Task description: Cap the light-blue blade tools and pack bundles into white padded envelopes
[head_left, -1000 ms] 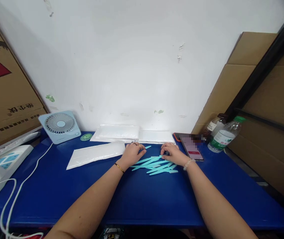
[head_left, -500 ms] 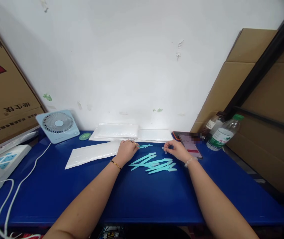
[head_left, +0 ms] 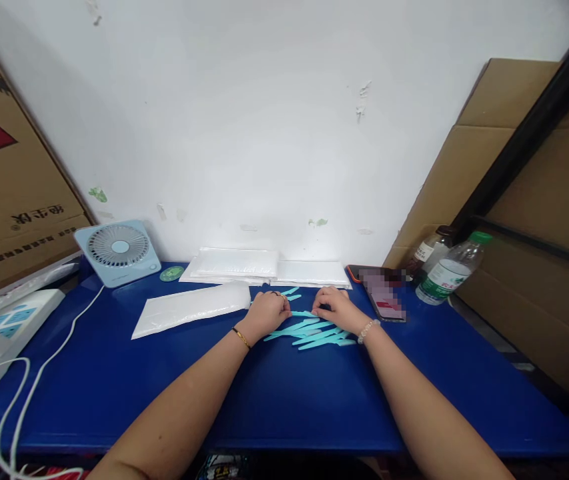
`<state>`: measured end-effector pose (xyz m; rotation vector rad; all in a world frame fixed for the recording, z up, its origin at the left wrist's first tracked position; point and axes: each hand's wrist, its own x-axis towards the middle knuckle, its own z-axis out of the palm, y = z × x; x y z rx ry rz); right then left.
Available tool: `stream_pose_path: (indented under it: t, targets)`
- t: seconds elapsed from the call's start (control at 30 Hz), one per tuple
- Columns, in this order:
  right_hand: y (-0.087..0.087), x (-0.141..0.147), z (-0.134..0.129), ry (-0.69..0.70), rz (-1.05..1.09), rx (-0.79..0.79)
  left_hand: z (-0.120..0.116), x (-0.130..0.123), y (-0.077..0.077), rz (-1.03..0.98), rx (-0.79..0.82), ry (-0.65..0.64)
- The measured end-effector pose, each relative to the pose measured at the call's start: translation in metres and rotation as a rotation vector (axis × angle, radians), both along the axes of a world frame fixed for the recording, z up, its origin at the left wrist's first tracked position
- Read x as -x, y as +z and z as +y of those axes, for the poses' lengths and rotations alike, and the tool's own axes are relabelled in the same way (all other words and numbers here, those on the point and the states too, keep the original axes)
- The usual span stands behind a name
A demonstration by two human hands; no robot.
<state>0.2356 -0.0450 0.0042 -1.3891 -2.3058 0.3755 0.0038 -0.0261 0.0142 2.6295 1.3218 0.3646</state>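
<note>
Several thin turquoise plastic sticks (head_left: 322, 339) lie in a loose pile on the blue table (head_left: 314, 400). Just above the pile, my left hand (head_left: 270, 313) pinches the left end of one turquoise stick (head_left: 302, 313). My right hand (head_left: 334, 310) has its fingertips closed on that stick's other end. Beyond my left hand lie a few more turquoise sticks (head_left: 292, 293). A white padded envelope (head_left: 189, 308) rests to the left of my left hand, and more white packets (head_left: 234, 263) are stacked against the wall.
A light blue fan (head_left: 120, 250) and a round green disc (head_left: 171, 273) stand at the back left, near a white power strip (head_left: 19, 333) with cables. At the right are a phone (head_left: 384, 293) and a water bottle (head_left: 447, 273); cardboard (head_left: 479, 153) leans behind.
My left hand has moved slightly right and nearer, with a stick between its fingers. My right hand has moved left to that stick. A stick or two now lie beyond my left hand.
</note>
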Motion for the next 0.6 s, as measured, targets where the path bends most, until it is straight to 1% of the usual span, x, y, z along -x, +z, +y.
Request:
stream_pose_path:
  t: [0.1,0.23,0.4,0.47,0.53,0.6]
  targets:
    - [0.007,0.001,-0.003,0.014,0.021,-0.022,0.002,-0.001,0.003,-0.047,-0.013,0.029]
    - [0.012,-0.003,-0.002,0.015,0.007,-0.083,0.004,0.000,0.006,-0.093,-0.039,0.024]
    - [0.009,-0.022,0.003,-0.146,-0.007,-0.135,0.015,0.013,0.003,-0.078,-0.059,0.152]
    - [0.009,-0.023,0.001,-0.172,0.000,-0.131,0.018,0.016,0.001,-0.077,-0.070,0.180]
    - [0.010,-0.017,-0.002,-0.127,-0.001,-0.118,0.016,0.016,0.002,-0.089,-0.081,0.177]
    - [0.011,-0.008,-0.006,-0.035,-0.025,-0.077,0.011,0.013,0.004,-0.106,-0.063,0.135]
